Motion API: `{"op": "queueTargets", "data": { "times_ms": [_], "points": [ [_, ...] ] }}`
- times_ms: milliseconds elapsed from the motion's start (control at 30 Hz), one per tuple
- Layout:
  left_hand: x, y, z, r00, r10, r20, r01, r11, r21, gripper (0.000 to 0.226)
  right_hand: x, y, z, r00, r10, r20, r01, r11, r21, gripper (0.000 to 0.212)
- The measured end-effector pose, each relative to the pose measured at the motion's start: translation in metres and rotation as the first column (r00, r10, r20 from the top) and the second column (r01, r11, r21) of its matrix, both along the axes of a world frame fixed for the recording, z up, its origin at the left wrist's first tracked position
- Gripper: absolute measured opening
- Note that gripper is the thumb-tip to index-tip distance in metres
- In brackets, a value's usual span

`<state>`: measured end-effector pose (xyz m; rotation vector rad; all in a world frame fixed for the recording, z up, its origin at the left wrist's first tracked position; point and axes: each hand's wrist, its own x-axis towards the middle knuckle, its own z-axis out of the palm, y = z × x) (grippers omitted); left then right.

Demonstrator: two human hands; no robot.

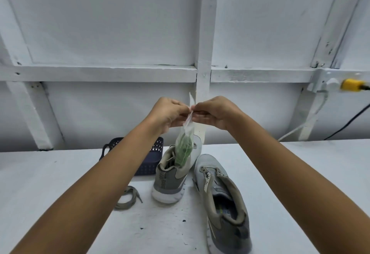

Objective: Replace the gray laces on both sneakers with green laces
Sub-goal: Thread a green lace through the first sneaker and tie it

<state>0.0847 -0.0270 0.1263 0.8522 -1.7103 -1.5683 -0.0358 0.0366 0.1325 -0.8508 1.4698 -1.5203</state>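
Both hands are up at the same height with the forearms stretched out over the white table point(60, 173), and they meet fingertip to fingertip on the top strip of a little clear plastic bag point(187, 131). Left hand point(170, 113) pinches it from its side with the fingers curled in, and right hand point(214, 112) does the same from the other side, backs of both hands toward the camera. So it's a tight, narrow pinch on each side with the bag's top squeezed in between. The bag hangs straight down from that pinch, and the green laces point(183, 151) sit bunched in its lower half, directly under the fingers. From this angle the bottom of the bag overlaps the opening of the farther sneaker point(168, 183), and honestly I can't tell if it's touching the shoe or just hanging above it. The nearer sneaker point(226, 209) lies just beside that one, under the right forearm, toe pointing away. A loose gray lace point(128, 197) is curled on the table under the left forearm, and a dark blue basket point(148, 161) sits behind it, next to the farther sneaker.
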Motion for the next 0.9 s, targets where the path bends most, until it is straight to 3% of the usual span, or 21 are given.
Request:
{"op": "queueTargets", "data": {
  "times_ms": [133,267,367,500,600,667,733,800,900],
  "points": [
    [-0.008,0.004,-0.004,0.999,0.043,-0.030,-0.043,0.999,0.011,0.021,-0.002,0.002,-0.003,0.995,-0.074,-0.064,0.074,0.997,-0.009,0.016],
    [-0.010,0.004,-0.010,0.988,0.134,-0.078,-0.132,0.991,0.031,0.019,-0.004,0.005,-0.011,0.995,-0.094,-0.022,0.094,0.995,-0.019,0.015],
    [-0.004,-0.005,-0.012,0.968,0.221,-0.118,-0.218,0.975,0.041,0.014,-0.013,0.010,-0.020,0.969,-0.167,-0.184,0.167,0.986,-0.017,0.019],
    [0.003,-0.014,-0.012,0.963,0.252,-0.101,-0.255,0.967,-0.014,0.009,-0.029,0.018,-0.033,0.787,-0.258,-0.561,0.267,0.961,-0.068,0.019],
    [-0.003,-0.005,-0.016,0.975,0.211,-0.075,-0.217,0.973,-0.084,0.009,-0.026,0.021,-0.035,0.609,-0.191,-0.770,0.193,0.977,-0.090,0.021],
    [-0.008,0.001,-0.019,0.985,0.154,-0.075,-0.163,0.979,-0.119,0.012,-0.021,0.021,-0.033,0.567,-0.102,-0.818,0.153,0.988,-0.018,0.032],
    [-0.012,0.006,-0.021,0.995,0.069,-0.071,-0.079,0.987,-0.143,0.015,-0.020,0.020,-0.032,0.625,0.021,-0.781,0.119,0.986,0.121,0.037],
    [-0.016,0.011,-0.025,0.998,-0.034,-0.056,0.024,0.986,-0.163,0.015,-0.021,0.021,-0.034,0.722,0.092,-0.686,0.079,0.974,0.214,0.029],
    [-0.015,0.013,-0.036,0.987,-0.161,-0.024,0.155,0.974,-0.167,0.016,-0.024,0.021,-0.044,0.858,0.057,-0.511,0.040,0.983,0.177,0.024]
  ]
}}
